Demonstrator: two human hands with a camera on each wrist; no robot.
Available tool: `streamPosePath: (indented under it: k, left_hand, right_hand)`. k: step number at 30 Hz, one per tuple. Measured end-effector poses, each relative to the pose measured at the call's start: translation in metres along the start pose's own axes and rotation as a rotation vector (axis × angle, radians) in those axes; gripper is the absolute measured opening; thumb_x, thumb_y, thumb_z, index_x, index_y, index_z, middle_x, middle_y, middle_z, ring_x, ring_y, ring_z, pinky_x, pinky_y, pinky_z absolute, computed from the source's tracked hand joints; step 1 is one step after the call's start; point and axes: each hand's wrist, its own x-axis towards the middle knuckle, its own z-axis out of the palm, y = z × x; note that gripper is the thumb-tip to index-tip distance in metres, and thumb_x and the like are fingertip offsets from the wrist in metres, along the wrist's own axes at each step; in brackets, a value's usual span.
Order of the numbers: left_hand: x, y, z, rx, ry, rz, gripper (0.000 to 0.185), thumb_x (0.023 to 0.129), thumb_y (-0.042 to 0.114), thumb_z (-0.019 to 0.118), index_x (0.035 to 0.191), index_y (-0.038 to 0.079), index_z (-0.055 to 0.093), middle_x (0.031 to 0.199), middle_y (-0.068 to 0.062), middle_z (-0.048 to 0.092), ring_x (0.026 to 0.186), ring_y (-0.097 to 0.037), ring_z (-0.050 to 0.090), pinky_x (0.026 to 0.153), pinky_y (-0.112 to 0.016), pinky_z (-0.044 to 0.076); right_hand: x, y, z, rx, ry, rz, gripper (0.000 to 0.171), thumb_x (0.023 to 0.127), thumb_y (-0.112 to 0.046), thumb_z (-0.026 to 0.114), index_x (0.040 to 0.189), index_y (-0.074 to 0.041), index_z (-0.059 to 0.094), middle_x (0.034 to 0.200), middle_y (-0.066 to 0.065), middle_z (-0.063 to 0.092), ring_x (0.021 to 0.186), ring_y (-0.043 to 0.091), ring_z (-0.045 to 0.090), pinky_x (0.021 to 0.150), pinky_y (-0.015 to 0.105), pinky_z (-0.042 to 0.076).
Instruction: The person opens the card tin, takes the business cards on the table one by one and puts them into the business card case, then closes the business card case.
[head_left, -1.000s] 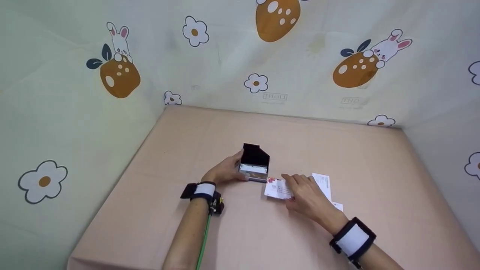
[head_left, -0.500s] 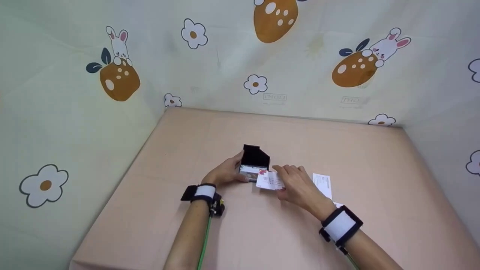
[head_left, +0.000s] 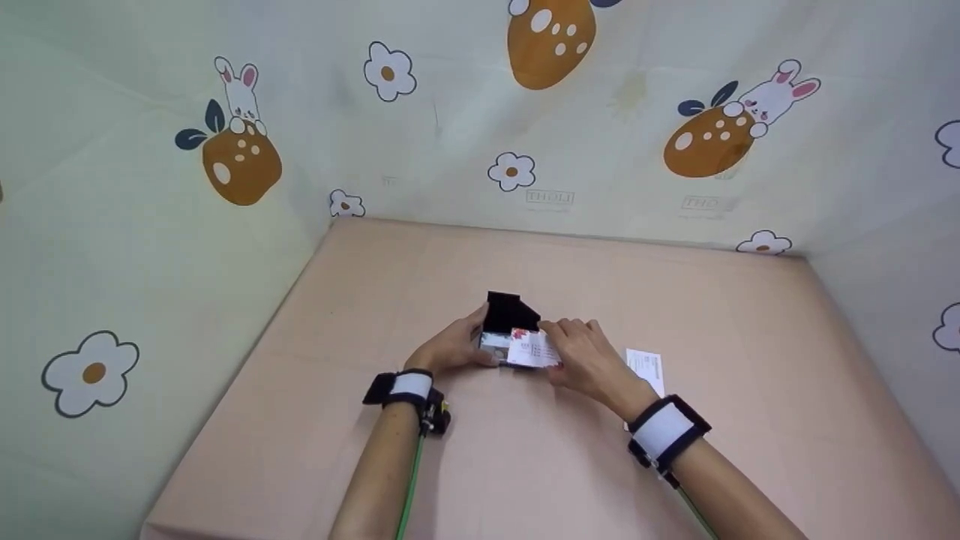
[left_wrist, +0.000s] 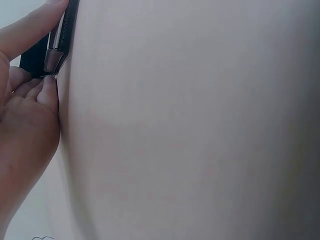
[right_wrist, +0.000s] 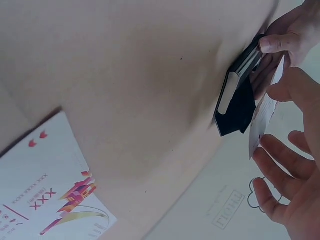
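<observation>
The black card case (head_left: 508,324) stands open (lid up) between both hands. The left hand (head_left: 452,346) grips its left side; the right hand (head_left: 583,358) pinches a white card (head_left: 530,348) at its mouth. Another card (head_left: 646,366) lies just right of the right hand on the table (head_left: 525,450).

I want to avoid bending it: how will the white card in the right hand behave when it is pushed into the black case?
The card looks thin, so it probably flexes if pushed from one end. It seems light; the right hand pinches it easily. The open case might slide, which may be why the left hand grips it.
</observation>
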Motion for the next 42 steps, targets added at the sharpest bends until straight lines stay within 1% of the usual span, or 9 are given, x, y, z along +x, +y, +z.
streamPosePath:
  k: [5, 12, 15, 18, 21, 26, 33, 35, 42]
  left_hand:
    - [0.0, 0.0, 0.001, -0.012, 0.001, -0.028, 0.108, 0.083, 0.018, 0.081, 0.162, 0.014, 0.008, 0.17, -0.003, 0.009, 0.158, -0.022, 0.01, 0.13, -0.038, 0.011]
    - [0.001, -0.003, 0.002, -0.051, 0.005, -0.021, 0.11, 0.081, 0.014, 0.082, 0.162, 0.018, 0.009, 0.17, -0.002, 0.011, 0.158, -0.023, 0.009, 0.13, -0.041, 0.009]
    - [0.001, -0.004, 0.002, -0.043, 0.013, -0.036, 0.109, 0.081, 0.014, 0.082, 0.162, 0.021, 0.01, 0.17, -0.001, 0.012, 0.158, -0.023, 0.01, 0.13, -0.042, 0.009]
    - [0.0, -0.002, 0.002, -0.041, 0.018, -0.052, 0.108, 0.081, 0.015, 0.082, 0.162, 0.022, 0.01, 0.169, -0.001, 0.013, 0.158, -0.023, 0.01, 0.13, -0.043, 0.009]
    - [-0.001, 0.0, 0.003, -0.045, 0.024, -0.048, 0.108, 0.081, 0.014, 0.082, 0.162, 0.022, 0.01, 0.169, -0.001, 0.014, 0.158, -0.023, 0.011, 0.13, -0.043, 0.009]
    - [0.0, 0.001, 0.004, -0.049, 0.024, -0.037, 0.11, 0.08, 0.015, 0.083, 0.162, 0.024, 0.011, 0.169, 0.0, 0.014, 0.158, -0.023, 0.011, 0.13, -0.044, 0.009]
    - [0.001, 0.002, 0.003, -0.042, 0.022, -0.079, 0.108, 0.081, 0.018, 0.082, 0.162, 0.027, 0.01, 0.169, 0.002, 0.015, 0.158, -0.022, 0.011, 0.13, -0.044, 0.01]
    - [0.0, 0.002, 0.003, -0.038, 0.021, -0.072, 0.108, 0.081, 0.018, 0.082, 0.162, 0.027, 0.01, 0.169, 0.001, 0.016, 0.158, -0.023, 0.012, 0.129, -0.044, 0.01]
    - [0.0, 0.001, 0.002, -0.031, 0.016, -0.002, 0.108, 0.081, 0.018, 0.083, 0.162, 0.022, 0.012, 0.169, -0.002, 0.017, 0.158, -0.025, 0.013, 0.129, -0.043, 0.013]
  right_hand:
    - [0.008, 0.004, 0.002, -0.004, -0.013, -0.01, 0.066, 0.072, -0.024, 0.087, 0.127, 0.001, 0.061, 0.105, 0.015, 0.07, 0.092, 0.029, 0.066, 0.076, 0.04, 0.053]
    - [0.023, 0.008, 0.006, 0.0, -0.053, 0.007, 0.06, 0.074, -0.019, 0.082, 0.126, 0.0, 0.06, 0.103, 0.015, 0.07, 0.092, 0.03, 0.066, 0.077, 0.041, 0.052]
    - [0.03, 0.007, 0.009, 0.016, -0.091, 0.018, 0.06, 0.076, -0.019, 0.081, 0.128, 0.001, 0.059, 0.106, 0.017, 0.069, 0.094, 0.031, 0.066, 0.08, 0.043, 0.052]
    - [0.036, 0.006, 0.012, 0.036, -0.134, 0.03, 0.063, 0.076, -0.02, 0.082, 0.13, 0.002, 0.057, 0.109, 0.019, 0.068, 0.098, 0.033, 0.065, 0.085, 0.045, 0.052]
    - [0.04, 0.006, 0.014, 0.046, -0.164, 0.039, 0.066, 0.076, -0.019, 0.082, 0.133, 0.002, 0.055, 0.113, 0.02, 0.068, 0.102, 0.035, 0.065, 0.09, 0.047, 0.051]
    - [0.044, 0.005, 0.017, 0.071, -0.182, 0.054, 0.067, 0.076, -0.017, 0.082, 0.135, 0.002, 0.054, 0.115, 0.021, 0.067, 0.104, 0.036, 0.065, 0.093, 0.048, 0.05]
    - [0.05, 0.004, 0.02, 0.073, -0.192, 0.089, 0.068, 0.078, -0.017, 0.082, 0.137, 0.001, 0.052, 0.118, 0.021, 0.067, 0.107, 0.037, 0.064, 0.095, 0.049, 0.049]
    - [0.052, 0.003, 0.022, 0.079, -0.2, 0.1, 0.069, 0.079, -0.019, 0.082, 0.138, 0.0, 0.052, 0.119, 0.021, 0.067, 0.109, 0.037, 0.064, 0.096, 0.049, 0.049]
    - [0.057, 0.002, 0.028, 0.123, -0.248, 0.164, 0.07, 0.079, -0.018, 0.083, 0.139, 0.0, 0.052, 0.122, 0.021, 0.066, 0.112, 0.038, 0.063, 0.099, 0.049, 0.047]
